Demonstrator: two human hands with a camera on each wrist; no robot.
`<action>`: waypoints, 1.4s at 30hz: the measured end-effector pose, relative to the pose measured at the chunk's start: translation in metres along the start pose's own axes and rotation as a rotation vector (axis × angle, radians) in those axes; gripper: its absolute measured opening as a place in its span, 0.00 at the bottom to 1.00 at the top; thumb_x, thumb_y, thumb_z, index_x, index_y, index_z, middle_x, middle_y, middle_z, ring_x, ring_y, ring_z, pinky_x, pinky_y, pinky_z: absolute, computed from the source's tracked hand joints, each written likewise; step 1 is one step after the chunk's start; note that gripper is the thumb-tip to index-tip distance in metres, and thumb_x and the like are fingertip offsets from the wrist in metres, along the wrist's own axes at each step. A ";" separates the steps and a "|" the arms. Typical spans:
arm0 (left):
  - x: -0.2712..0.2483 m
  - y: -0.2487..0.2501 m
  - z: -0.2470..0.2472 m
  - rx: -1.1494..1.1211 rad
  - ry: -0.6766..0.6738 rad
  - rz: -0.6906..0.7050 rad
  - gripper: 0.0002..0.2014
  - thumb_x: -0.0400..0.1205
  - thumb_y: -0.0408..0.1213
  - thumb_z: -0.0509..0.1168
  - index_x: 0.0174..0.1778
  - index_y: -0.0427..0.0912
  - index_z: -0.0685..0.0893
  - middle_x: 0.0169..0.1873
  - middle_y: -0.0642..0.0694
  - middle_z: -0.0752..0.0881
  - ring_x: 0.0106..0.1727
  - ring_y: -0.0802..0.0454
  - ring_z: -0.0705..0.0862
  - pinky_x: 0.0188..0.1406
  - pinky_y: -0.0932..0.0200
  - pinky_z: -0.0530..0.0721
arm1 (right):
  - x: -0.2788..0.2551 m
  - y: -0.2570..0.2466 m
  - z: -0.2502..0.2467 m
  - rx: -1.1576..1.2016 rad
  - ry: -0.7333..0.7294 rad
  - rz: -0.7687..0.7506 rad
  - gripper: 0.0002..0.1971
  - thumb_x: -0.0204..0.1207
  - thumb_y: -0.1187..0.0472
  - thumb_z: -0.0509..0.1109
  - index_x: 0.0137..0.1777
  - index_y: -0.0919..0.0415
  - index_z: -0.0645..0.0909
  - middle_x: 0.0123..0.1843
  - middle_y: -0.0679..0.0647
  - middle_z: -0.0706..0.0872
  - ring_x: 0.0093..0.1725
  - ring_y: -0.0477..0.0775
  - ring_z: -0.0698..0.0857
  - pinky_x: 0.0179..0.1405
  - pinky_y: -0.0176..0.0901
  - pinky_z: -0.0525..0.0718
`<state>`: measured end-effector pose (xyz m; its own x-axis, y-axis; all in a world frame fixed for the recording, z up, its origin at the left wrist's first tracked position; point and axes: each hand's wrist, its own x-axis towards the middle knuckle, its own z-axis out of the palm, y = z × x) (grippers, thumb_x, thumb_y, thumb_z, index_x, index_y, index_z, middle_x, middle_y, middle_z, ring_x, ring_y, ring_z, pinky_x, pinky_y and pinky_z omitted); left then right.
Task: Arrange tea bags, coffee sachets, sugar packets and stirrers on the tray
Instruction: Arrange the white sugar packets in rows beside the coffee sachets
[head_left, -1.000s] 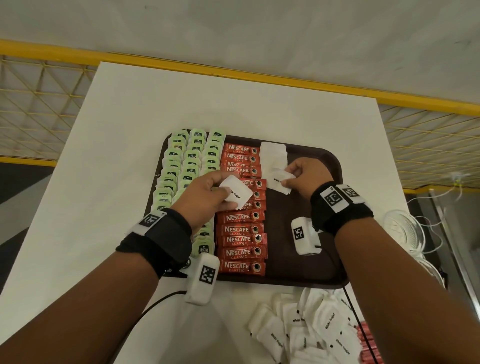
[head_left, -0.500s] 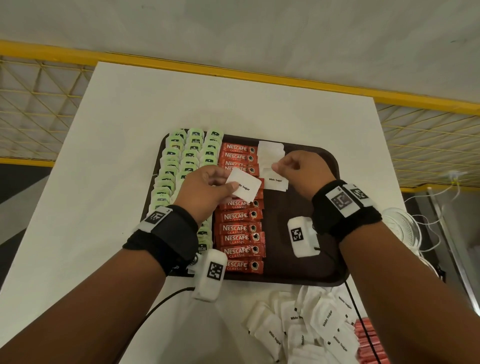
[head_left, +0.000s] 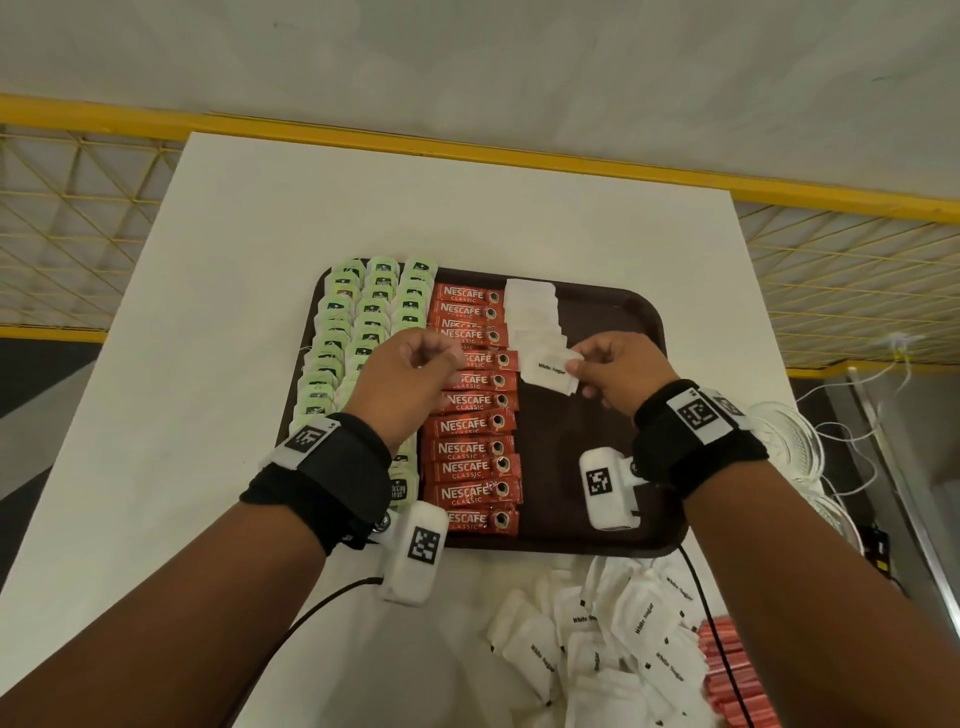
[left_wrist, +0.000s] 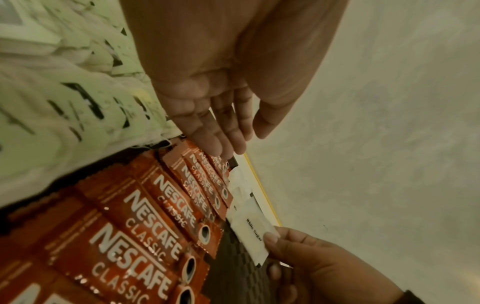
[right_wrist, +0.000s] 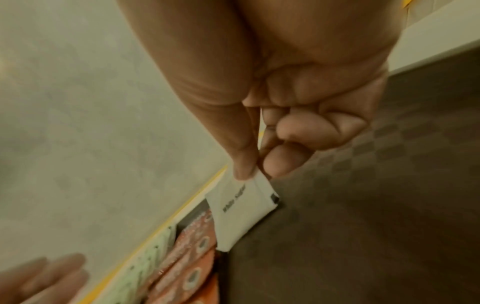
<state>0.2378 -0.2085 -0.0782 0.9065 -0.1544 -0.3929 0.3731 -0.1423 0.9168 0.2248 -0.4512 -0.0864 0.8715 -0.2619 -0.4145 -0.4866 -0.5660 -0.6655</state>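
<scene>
A brown tray (head_left: 597, 322) holds columns of green tea bags (head_left: 363, 322), a column of red coffee sachets (head_left: 470, 447) and a short row of white sugar packets (head_left: 532, 306) at its far end. My right hand (head_left: 574, 366) pinches a white sugar packet (head_left: 548, 370) by its right edge, just below that row and low over the tray. The right wrist view shows the pinch of my right hand (right_wrist: 255, 172) on the packet (right_wrist: 241, 211). My left hand (head_left: 436, 358) hovers over the coffee sachets, empty. Its fingers (left_wrist: 223, 139) are relaxed, and the packet (left_wrist: 253, 236) lies to its right.
A loose pile of sugar packets (head_left: 613, 639) lies on the white table (head_left: 208, 364) in front of the tray, with a bunch of red sticks (head_left: 727, 670) at its right. Clear ribbed dishes (head_left: 795, 441) and white cables sit off the table's right edge.
My left hand no longer holds the sugar packet it had and has opened over the coffee sachets. My right hand has shifted slightly right, still pinching a packet.
</scene>
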 end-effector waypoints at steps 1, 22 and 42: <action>-0.002 0.000 -0.001 0.006 -0.001 -0.002 0.04 0.84 0.37 0.66 0.53 0.44 0.84 0.53 0.43 0.89 0.50 0.54 0.88 0.40 0.63 0.86 | 0.002 0.002 0.000 -0.037 -0.003 0.017 0.06 0.80 0.61 0.72 0.53 0.60 0.85 0.39 0.50 0.87 0.31 0.45 0.83 0.28 0.32 0.76; -0.085 0.018 0.018 0.281 -0.217 0.048 0.07 0.84 0.41 0.67 0.55 0.44 0.84 0.50 0.48 0.89 0.49 0.55 0.88 0.47 0.58 0.86 | -0.115 0.016 -0.028 -0.157 0.056 -0.125 0.07 0.77 0.50 0.73 0.51 0.50 0.82 0.43 0.49 0.85 0.43 0.49 0.86 0.46 0.44 0.83; -0.172 -0.075 0.085 1.278 -0.377 0.046 0.33 0.74 0.53 0.76 0.70 0.42 0.74 0.65 0.41 0.76 0.62 0.43 0.81 0.62 0.50 0.80 | -0.217 0.107 0.015 -0.447 -0.070 0.050 0.28 0.80 0.51 0.69 0.77 0.61 0.68 0.73 0.59 0.72 0.69 0.59 0.79 0.66 0.48 0.77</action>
<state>0.0374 -0.2542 -0.0859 0.7261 -0.4139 -0.5491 -0.2905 -0.9084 0.3006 -0.0174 -0.4432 -0.0767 0.8337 -0.2529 -0.4909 -0.4411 -0.8397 -0.3166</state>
